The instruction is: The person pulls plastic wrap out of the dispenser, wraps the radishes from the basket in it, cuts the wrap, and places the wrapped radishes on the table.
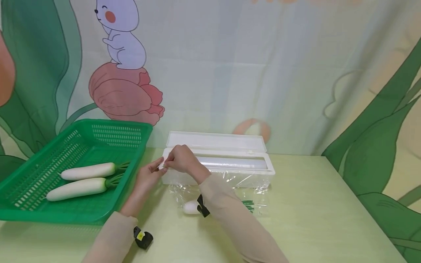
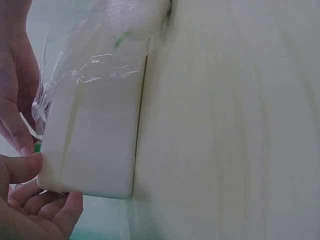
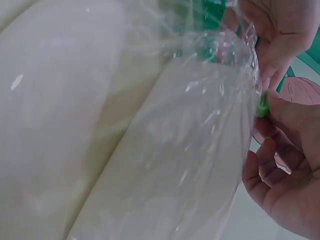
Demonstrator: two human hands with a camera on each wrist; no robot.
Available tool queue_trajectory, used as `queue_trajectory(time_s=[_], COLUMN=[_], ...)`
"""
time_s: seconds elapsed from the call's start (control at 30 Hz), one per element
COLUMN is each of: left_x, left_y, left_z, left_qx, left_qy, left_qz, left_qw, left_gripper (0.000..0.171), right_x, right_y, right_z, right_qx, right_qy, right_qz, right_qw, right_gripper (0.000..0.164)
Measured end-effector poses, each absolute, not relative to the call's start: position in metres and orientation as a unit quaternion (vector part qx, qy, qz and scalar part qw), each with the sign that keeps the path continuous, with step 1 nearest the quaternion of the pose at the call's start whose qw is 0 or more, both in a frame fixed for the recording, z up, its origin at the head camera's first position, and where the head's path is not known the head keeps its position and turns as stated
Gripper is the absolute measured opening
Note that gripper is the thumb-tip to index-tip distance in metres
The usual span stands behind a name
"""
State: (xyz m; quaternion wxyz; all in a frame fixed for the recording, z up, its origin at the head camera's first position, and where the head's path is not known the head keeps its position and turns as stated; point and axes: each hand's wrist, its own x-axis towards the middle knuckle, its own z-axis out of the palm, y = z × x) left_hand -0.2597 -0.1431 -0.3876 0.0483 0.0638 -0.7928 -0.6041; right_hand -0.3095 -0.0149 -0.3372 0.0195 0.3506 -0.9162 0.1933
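Note:
A white cling film dispenser [image 1: 218,178] stands on the table with its lid [image 1: 217,141] raised and a film roll [image 1: 233,163] inside. Clear film [image 1: 177,193] drapes over its front onto a white radish [image 1: 190,208], partly hidden by the right forearm. My left hand [image 1: 149,177] grips the dispenser's left end, thumb above and fingers curled against the end in the left wrist view. At that same corner my right hand [image 1: 181,159] pinches a small green slider [image 3: 262,105], seen in the right wrist view.
A green plastic basket [image 1: 131,186] stands at the left, with two white radishes [image 1: 77,189] lying in it. A printed curtain [image 1: 210,73] hangs behind the table [image 1: 306,208]. Each wrist carries a small black camera [image 1: 143,238].

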Motion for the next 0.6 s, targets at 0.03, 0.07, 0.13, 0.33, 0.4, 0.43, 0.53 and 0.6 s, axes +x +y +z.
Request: queue_trajectory(time_s=[0.03,0.07,0.13,0.33,0.4,0.43,0.53,0.6], left_x=[-0.260,-0.259,-0.260,-0.261,-0.261,-0.261,-0.262,-0.262], left_y=[-0.143,-0.143,-0.144,-0.143,-0.143,-0.144,-0.145,-0.146], left_z=[-0.387,-0.387,-0.387,-0.389,-0.390,-0.390,-0.391,-0.391], left_qx=[0.063,0.064,0.062,0.063,0.065,0.065,0.066,0.066], left_qy=[-0.790,-0.790,-0.786,-0.774,-0.774,-0.774,-0.774,-0.774], left_qz=[-0.608,-0.609,-0.613,-0.627,-0.627,-0.628,-0.627,-0.626], left_qw=[0.047,0.044,0.045,0.055,0.058,0.058,0.061,0.065], left_gripper=[0.045,0.045,0.044,0.043,0.042,0.042,0.043,0.043], right_x=[-0.310,-0.310,-0.312,-0.313,-0.312,-0.313,-0.313,-0.314], right_y=[-0.013,-0.011,-0.008,0.001,0.004,0.006,0.013,0.018], right_z=[-0.337,-0.337,-0.338,-0.340,-0.340,-0.341,-0.341,-0.341], right_qx=[0.354,0.360,0.373,0.384,0.392,0.398,0.412,0.419], right_qy=[-0.915,-0.914,-0.909,-0.906,-0.902,-0.899,-0.891,-0.887], right_qz=[0.192,0.188,0.182,0.173,0.175,0.175,0.180,0.185], right_qw=[0.018,0.019,0.024,0.042,0.044,0.047,0.058,0.064], right_gripper=[0.012,0.012,0.012,0.011,0.011,0.011,0.010,0.011])
